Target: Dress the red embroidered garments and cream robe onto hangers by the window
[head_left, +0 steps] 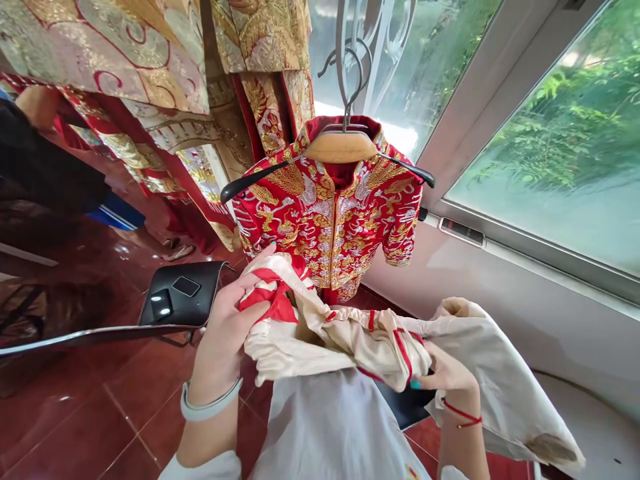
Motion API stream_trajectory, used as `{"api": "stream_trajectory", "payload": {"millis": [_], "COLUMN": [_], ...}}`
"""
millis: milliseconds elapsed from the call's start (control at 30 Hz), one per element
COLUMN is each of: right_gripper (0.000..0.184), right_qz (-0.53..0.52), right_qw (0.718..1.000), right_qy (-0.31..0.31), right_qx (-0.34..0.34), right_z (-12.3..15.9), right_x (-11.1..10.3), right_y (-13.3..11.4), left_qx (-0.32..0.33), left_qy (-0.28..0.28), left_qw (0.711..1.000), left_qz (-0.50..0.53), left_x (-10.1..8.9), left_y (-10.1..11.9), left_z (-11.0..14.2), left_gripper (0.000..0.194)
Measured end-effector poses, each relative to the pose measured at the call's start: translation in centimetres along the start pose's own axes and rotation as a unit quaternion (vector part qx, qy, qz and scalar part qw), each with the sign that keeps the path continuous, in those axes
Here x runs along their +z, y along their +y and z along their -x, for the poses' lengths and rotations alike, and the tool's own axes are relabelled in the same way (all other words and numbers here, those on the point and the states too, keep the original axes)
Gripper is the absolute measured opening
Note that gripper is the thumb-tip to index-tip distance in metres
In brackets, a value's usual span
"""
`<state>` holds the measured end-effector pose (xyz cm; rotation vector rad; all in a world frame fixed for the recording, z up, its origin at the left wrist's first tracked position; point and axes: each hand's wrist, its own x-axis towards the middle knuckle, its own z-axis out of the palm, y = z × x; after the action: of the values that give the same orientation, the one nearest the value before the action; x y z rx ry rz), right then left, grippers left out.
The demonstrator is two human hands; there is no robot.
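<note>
A: What's at the far left?
B: A person [45, 157] in dark clothes, partly out of view. Next come embroidered garments [165, 57], hanging from the top, and below them a black chair [201, 311] with two small, flat dark items [186, 287] on it.

A: And the left hand [225, 327]?
B: Closed on a bunched part of the cream cloth [300, 350], where red fabric shows between the fingers. A pale band [213, 403] circles that wrist.

A: Where's the cloth, exactly?
B: Stretched in folds between both hands, above a pale fabric [335, 427]. It has thin red trim.

A: Anything behind it?
B: A red jacket [300, 217] with gold and silver embroidery, on a hanger [340, 148] hooked to a metal stand [343, 60]. The cloth and left hand get in front of its lower edge.

A: The right hand [450, 372]?
B: Well apart from the left, pinching the cloth's other end; folds hide some fingers. A red string [465, 419] is at the wrist. Beyond it, a long pale length slants down to the right, with a brownish patch near its end.

A: Farther right?
B: A window [575, 133], with a small dark device [463, 232] on its ledge [505, 252].
</note>
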<state>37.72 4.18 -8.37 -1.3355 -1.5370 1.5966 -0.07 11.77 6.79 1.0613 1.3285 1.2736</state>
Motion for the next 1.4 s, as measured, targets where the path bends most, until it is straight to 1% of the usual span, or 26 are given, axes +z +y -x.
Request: {"api": "stream_trajectory", "payload": {"millis": [67, 100, 133, 167, 200, 267, 300, 333, 400, 467, 533, 567, 600, 633, 667, 733, 767, 800, 833, 900, 1000, 1100, 1233, 1300, 1367, 1400], "right_gripper": [0.061, 0.063, 0.064, 0.063, 0.06, 0.053, 0.051, 0.05, 0.058, 0.061, 0.047, 0.039, 0.032, 0.03, 0.03, 0.037, 0.041, 0.044, 0.046, 0.046, 0.039, 0.035, 0.024, 0.021, 0.02, 0.02], "right_qz": [-0.028, -0.035, -0.033, -0.019, 0.004, 0.066, 0.1, 0.141, 0.25, 0.358, 0.427, 0.438, 0.433, 0.413, 0.377, 0.272, 0.214, 0.161, 0.115, 0.048, -0.034, -0.11, -0.17, -0.201, -0.225, -0.23], "right_qw": [0.994, 0.99, 0.99, 0.994, 0.998, 0.995, 0.989, 0.984, 0.965, 0.931, 0.9, 0.893, 0.894, 0.905, 0.922, 0.962, 0.973, 0.975, 0.97, 0.948, 0.915, 0.894, 0.866, 0.855, 0.848, 0.845], "right_qy": [-0.104, -0.132, -0.13, -0.098, -0.043, 0.071, 0.098, 0.089, 0.016, -0.052, -0.089, -0.102, -0.109, -0.103, -0.08, 0.021, 0.085, 0.144, 0.195, 0.282, 0.368, 0.401, 0.432, 0.438, 0.441, 0.443], "right_qx": [0.022, 0.035, 0.044, 0.046, 0.036, -0.013, -0.042, -0.064, -0.078, -0.051, -0.007, 0.012, 0.023, 0.026, 0.025, 0.0, -0.025, -0.055, -0.087, -0.139, -0.161, -0.166, -0.188, -0.192, -0.191, -0.191], "right_z": [0.9, 1.0, 0.7, 0.2, -0.6, -3.2, -4.8, -6.5, -10.0, -13.0, -15.2, -15.9, -16.4, -16.6, -16.6, -15.8, -15.2, -14.4, -13.6, -11.9, -10.0, -9.0, -8.5, -8.4, -8.3, -8.2], "right_x": [-0.4, -0.8, -1.2, -1.5, -1.7, -1.3, -0.7, 0.1, 2.5, 5.1, 6.9, 7.3, 7.3, 6.9, 6.3, 4.7, 3.9, 3.4, 3.2, 3.6, 5.5, 7.5, 9.2, 9.8, 10.2, 10.2], "right_y": [-0.1, -0.3, -0.7, -1.3, -2.0, -3.7, -4.6, -5.4, -6.8, -7.4, -7.1, -6.7, -6.3, -5.9, -5.7, -6.1, -6.7, -7.5, -8.6, -11.1, -14.9, -17.4, -18.9, -19.1, -19.2, -19.1], "left_qx": [-0.01, -0.014, -0.013, -0.012, -0.014, -0.019, -0.021, -0.022, -0.023, -0.037, -0.057, -0.061, -0.055, -0.039, -0.018, 0.019, 0.029, 0.034, 0.037, 0.047, 0.058, 0.046, 0.016, 0.005, 0.0, 0.007], "left_qy": [-0.011, -0.017, -0.018, -0.02, -0.024, -0.032, -0.035, -0.037, -0.032, -0.015, 0.013, 0.025, 0.034, 0.037, 0.034, 0.022, 0.017, 0.012, 0.01, 0.003, -0.023, -0.056, -0.124, -0.145, -0.16, -0.168], "left_qw": [1.0, 1.0, 1.0, 1.0, 1.0, 0.999, 0.999, 0.999, 0.999, 0.999, 0.998, 0.998, 0.998, 0.998, 0.998, 0.996, 0.994, 0.991, 0.988, 0.981, 0.967, 0.94, 0.88, 0.859, 0.858, 0.868], "left_qz": [0.004, 0.006, 0.006, 0.004, 0.003, 0.005, 0.007, 0.008, 0.004, 0.0, -0.005, -0.012, -0.023, -0.037, -0.053, -0.089, -0.108, -0.129, -0.149, -0.188, -0.246, -0.334, -0.458, -0.491, -0.488, -0.466], "left_x": [0.6, 0.8, 0.9, 1.1, 1.2, 1.4, 1.5, 1.5, 1.4, 1.0, 0.3, -0.2, -0.7, -1.3, -1.8, -3.0, -3.6, -4.2, -4.7, -5.6, -6.0, -4.7, -1.0, 0.8, 2.1, 2.4], "left_y": [0.7, 1.1, 1.4, 1.8, 2.1, 2.6, 2.8, 2.9, 3.0, 2.9, 2.6, 2.4, 2.1, 1.8, 1.4, 0.5, -0.1, -0.8, -1.7, -3.6, -6.8, -9.6, -12.7, -14.1, -15.2, -15.7], "left_z": [0.4, 0.6, 0.8, 1.0, 1.3, 1.9, 2.2, 2.6, 3.3, 4.0, 4.6, 4.8, 4.9, 4.9, 4.8, 4.4, 4.1, 3.6, 3.2, 2.1, 0.8, 0.8, 2.8, 4.0, 4.9, 5.2], "left_gripper": [0.027, 0.027, 0.026, 0.026, 0.025, 0.025, 0.025, 0.026, 0.027, 0.03, 0.032, 0.031, 0.03, 0.028, 0.027, 0.027, 0.028, 0.029, 0.03, 0.03, 0.035, 0.04, 0.048, 0.052, 0.051, 0.048]}}
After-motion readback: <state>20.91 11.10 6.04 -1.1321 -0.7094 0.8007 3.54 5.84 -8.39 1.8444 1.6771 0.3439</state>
